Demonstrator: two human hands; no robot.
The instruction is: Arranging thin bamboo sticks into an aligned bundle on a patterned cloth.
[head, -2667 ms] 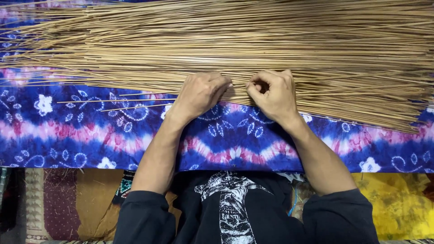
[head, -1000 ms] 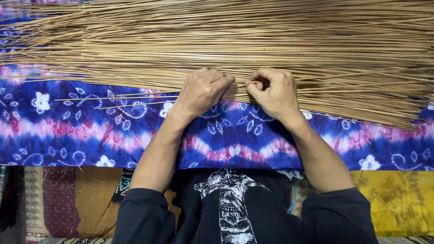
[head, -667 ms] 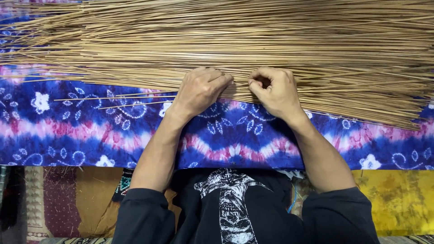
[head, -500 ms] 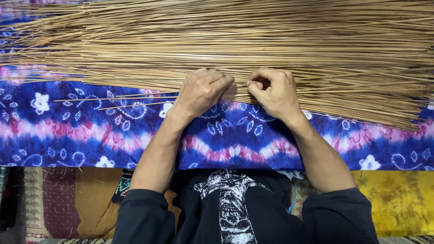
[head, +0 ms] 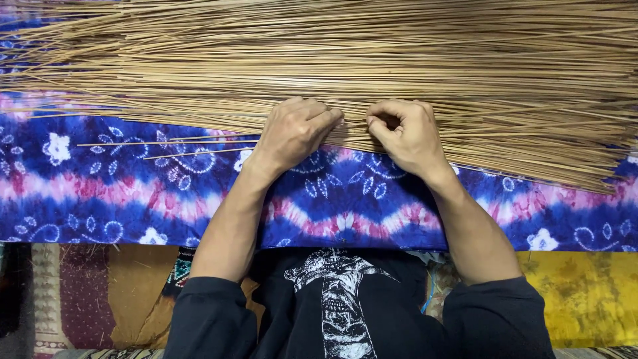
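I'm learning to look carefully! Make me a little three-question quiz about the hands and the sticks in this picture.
1. True or false: both hands rest on the near edge of the pile of thin sticks.
2. What lies under the sticks? A) a blue and pink patterned cloth B) a bare wooden table C) a green plastic sheet
3. Fill in: two loose sticks lie apart from the pile, on the person's ____ side.

Key
1. True: the left hand and right hand both touch the sticks there, fingers curled.
2. A, the patterned cloth.
3. Left.
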